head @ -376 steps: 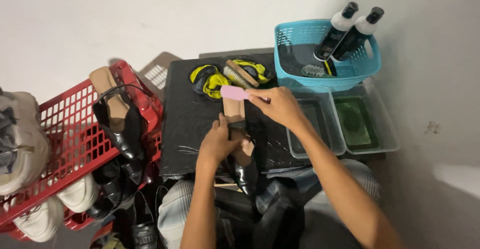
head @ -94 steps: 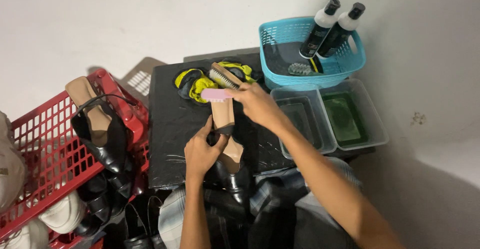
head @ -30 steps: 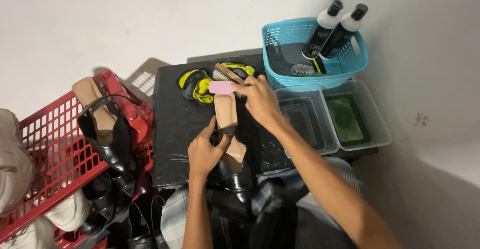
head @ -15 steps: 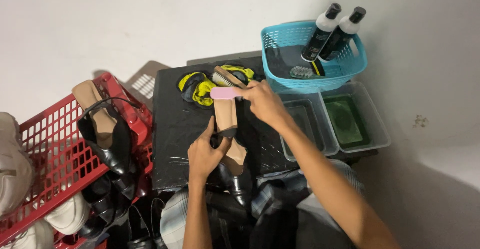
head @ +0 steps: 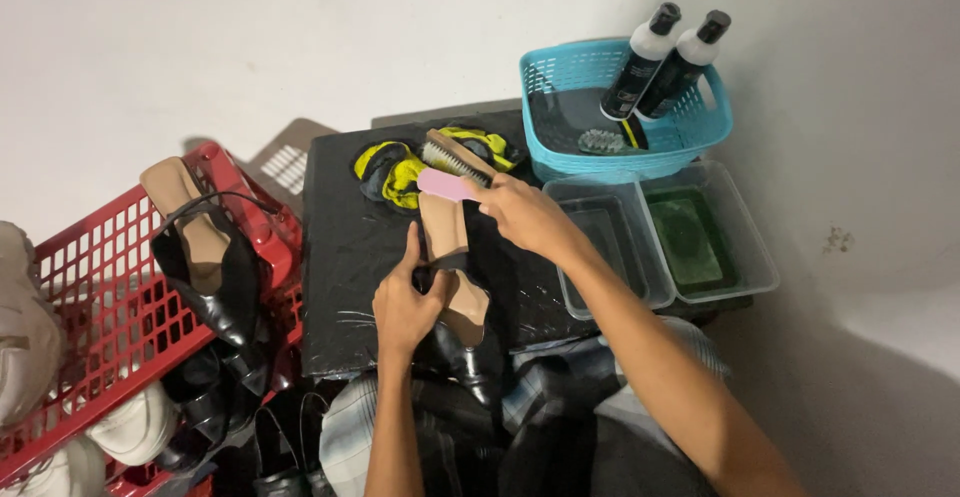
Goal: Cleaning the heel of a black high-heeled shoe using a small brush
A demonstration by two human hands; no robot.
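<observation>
A person's left hand [head: 405, 302] is wrapped around the middle of a black high-heeled shoe [head: 452, 287], thumb and fingers closed on its sides, holding it sole-up over a black mat [head: 345, 257]. The right hand [head: 525, 212] pinches a pink sponge-like block [head: 445, 185] between fingers and thumb and presses it against the toe end of the shoe's tan sole.

On the mat, just beyond the shoe's toe, lies a yellow and black cloth [head: 400, 167] with a wooden brush [head: 455, 157] resting on it, bristles showing. Right of the shoe stand two clear plastic tubs [head: 665, 247] side by side; the farther one holds green liquid. Beyond the tubs sits a turquoise basket [head: 590, 107] holding two black-capped bottles [head: 660, 62] leaning against its back rim and a small round brush. Left of the mat is a red crate [head: 90, 307] filled with shoes, a matching black heel [head: 205, 267] on top, sole-up.
</observation>
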